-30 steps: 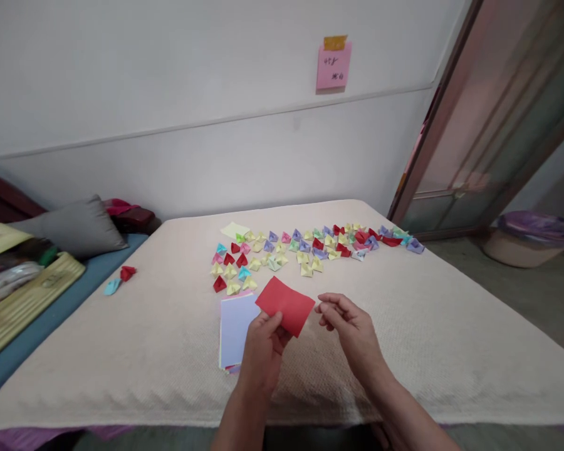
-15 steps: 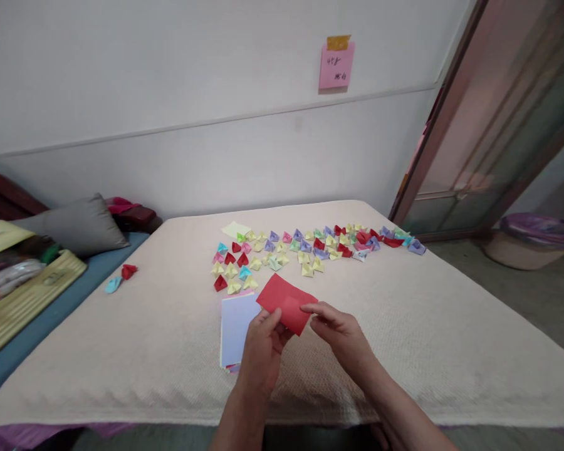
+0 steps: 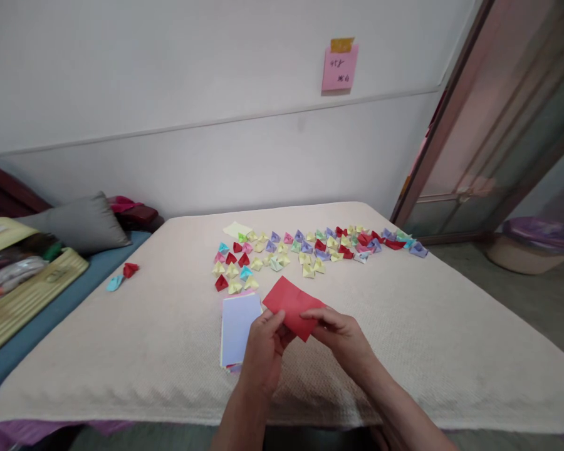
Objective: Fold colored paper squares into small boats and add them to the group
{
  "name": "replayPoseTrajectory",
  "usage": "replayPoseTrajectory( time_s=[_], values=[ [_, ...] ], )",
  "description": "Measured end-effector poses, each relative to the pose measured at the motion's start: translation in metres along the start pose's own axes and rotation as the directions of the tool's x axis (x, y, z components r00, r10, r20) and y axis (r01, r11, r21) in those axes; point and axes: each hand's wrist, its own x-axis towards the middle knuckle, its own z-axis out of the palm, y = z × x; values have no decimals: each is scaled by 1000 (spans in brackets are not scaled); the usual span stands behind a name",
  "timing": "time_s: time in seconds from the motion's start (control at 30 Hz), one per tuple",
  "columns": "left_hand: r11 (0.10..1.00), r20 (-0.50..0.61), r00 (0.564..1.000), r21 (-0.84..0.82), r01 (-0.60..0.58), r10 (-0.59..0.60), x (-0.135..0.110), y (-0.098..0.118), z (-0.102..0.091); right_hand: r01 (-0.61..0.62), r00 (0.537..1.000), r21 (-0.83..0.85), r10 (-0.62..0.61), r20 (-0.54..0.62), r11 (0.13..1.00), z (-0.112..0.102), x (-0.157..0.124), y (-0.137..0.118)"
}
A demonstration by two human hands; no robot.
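A red paper sheet (image 3: 289, 302) is held just above the cream cloth of the table (image 3: 427, 326). My left hand (image 3: 262, 351) pinches its near left edge, fingers closed on it. My right hand (image 3: 343, 335) grips the near right corner of the same sheet. Under and left of the sheet lies a small stack of paper with a pale lilac sheet (image 3: 237, 326) on top. Beyond it, several small folded paper pieces (image 3: 305, 250) in yellow, red, purple, blue and pink are spread across the table.
A red and a blue folded piece (image 3: 122, 275) lie on the blue surface left of the table. A grey pillow (image 3: 79, 222) and a yellow box (image 3: 23, 294) sit at far left. A pink note (image 3: 339, 66) hangs on the wall. A door frame and a basin (image 3: 531, 247) stand at right.
My right hand moved left from empty air and took hold of the red sheet's near right corner. The sheet shifted slightly right and down. My left hand kept its pinch.
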Motion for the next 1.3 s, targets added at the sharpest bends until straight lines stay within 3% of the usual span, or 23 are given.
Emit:
replayPoseTrajectory(
  time_s=[0.13, 0.3, 0.63, 0.87, 1.3],
  values=[
    [1000, -28, 999, -10, 16, -16, 0, -1, -2, -78, 995, 24, 79, -59, 997, 1, 1, -6],
    [999, -8, 999, 8, 43, -43, -1, -3, 0, -53, 991, -9, 51, -123, 999, 4, 0, -11],
    [998, 0, 999, 43, 34, -34, -3, -11, 7, -105, 956, 41, 112, -272, 994, 9, 0, -3],
    [997, -17, 999, 63, 35, -34, -4, -12, 9, -108, 948, 23, 110, -297, 994, 11, -2, -2],
    [986, -122, 990, 159, -51, 71, -3, -19, 10, -130, 947, 25, 131, -292, 991, 16, -2, -1]
  ],
)
